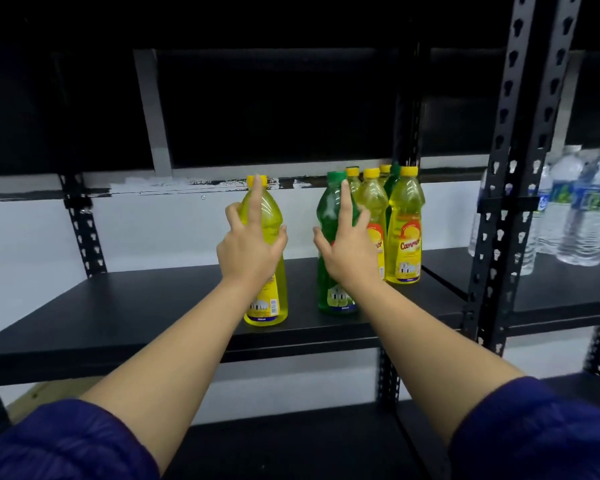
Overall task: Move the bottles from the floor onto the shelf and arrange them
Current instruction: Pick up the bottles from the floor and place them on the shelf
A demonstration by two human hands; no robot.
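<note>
Seven dish-soap bottles are counted on the black shelf (153, 306): five yellow, two green, every one upright with its long axis vertical and cap pointing up. Nearest and furthest left stands a lone yellow bottle (269, 296) with a yellow cap, its barcode side turned toward the camera. Just right of it, a little apart, stands a green bottle (329, 216) with a green cap. Behind and right of that, a tight cluster is seen: a front yellow bottle (405, 230) with its red-lettered label facing forward, a second yellow bottle (372, 199) beside it, two more yellow caps (384, 168) showing behind, and a dark green bottle (392, 183) half hidden among them. Yellow liquid fills the yellow bottles almost to the neck; green liquid fills the near green one.

The left hand (248, 251) is wrapped round the lone yellow bottle, thumb on the left, fingers curled on the right, forefinger stretched up to the cap. The right hand (347, 251) is curled round the near green bottle, forefinger raised along its neck.

On the neighbouring shelf unit to the right, three clear water bottles (586, 209) are made out, upright, blue-labelled.
</note>
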